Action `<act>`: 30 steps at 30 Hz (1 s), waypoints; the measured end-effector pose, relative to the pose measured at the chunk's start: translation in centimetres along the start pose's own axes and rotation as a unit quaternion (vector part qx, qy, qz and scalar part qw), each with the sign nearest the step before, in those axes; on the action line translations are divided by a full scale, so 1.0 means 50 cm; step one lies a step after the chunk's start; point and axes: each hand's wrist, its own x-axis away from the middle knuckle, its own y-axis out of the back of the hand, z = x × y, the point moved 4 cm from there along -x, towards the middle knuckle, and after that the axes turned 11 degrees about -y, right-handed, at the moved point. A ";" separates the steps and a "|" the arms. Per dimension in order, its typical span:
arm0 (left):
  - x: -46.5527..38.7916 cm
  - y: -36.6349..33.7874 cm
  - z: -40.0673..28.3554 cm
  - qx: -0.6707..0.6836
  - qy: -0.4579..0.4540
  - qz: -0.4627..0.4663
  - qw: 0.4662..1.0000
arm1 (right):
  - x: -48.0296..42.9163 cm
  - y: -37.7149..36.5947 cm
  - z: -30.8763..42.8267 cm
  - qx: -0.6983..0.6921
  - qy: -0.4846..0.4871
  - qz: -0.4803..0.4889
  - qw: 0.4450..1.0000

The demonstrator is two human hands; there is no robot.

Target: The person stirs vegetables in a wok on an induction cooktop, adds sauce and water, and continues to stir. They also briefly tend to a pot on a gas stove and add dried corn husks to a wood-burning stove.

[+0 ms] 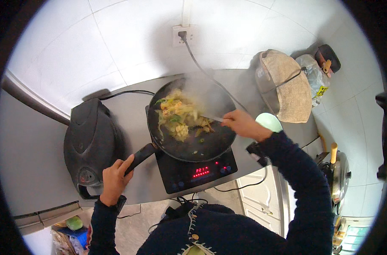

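Observation:
A dark frying pan (209, 146) sits on a black induction cooktop (196, 178) with lit red digits. My left hand (115, 181) is wrapped around the pan's black handle (142, 157). Inside the pan, cooked vegetables (179, 118), with pale cauliflower-like pieces and green leafy bits, lie mostly to the left, and steam rises over the far side. Above the pan's right part, my right hand (241, 124) grips a thin cooking utensil (212, 118). Its lower end is hidden among the vegetables, so its exact kind cannot be told.
Left of the pan stands a black electric grill appliance (91, 137). A power cord (196, 62) runs from the wall socket (183, 40) behind the pan. To the right are a pale green bowl (269, 122), a container under a beige towel (287, 86) and a plastic bag (313, 75).

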 end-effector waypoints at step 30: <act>-0.016 0.001 0.006 0.019 0.021 0.028 0.999 | 0.092 0.058 0.070 0.350 0.011 -0.090 0.932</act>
